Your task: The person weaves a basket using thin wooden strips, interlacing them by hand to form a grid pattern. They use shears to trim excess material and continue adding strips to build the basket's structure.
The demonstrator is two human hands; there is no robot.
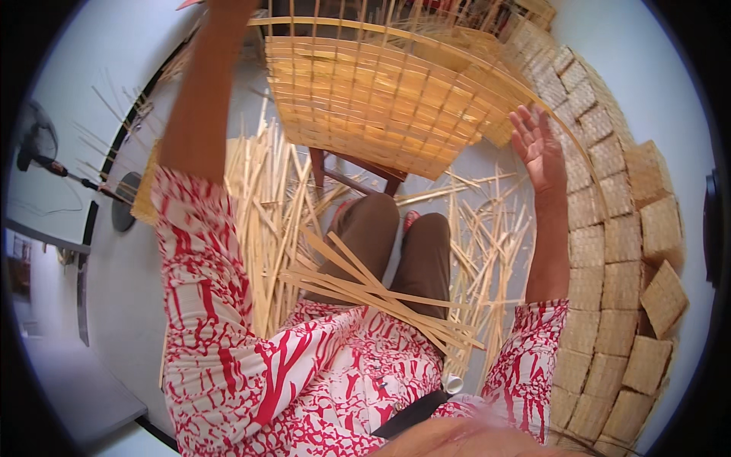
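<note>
The woven panel [373, 99] sits far, beyond the knees [362, 221]. The right hand [539, 148] is open near its right edge; the left hand is out of view, its grip impossible to tell.

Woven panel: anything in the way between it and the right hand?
Nothing visible blocks the gap from the open right hand to the woven panel. A long curved strip passes close by the hand; can't tell whether they touch.

Stacked woven boxes [623, 286] to the right of the right hand [542, 156], pale wall [640, 84] beyond them, black fan [36, 139] far to the hand's left, grey floor [495, 158] below.
</note>
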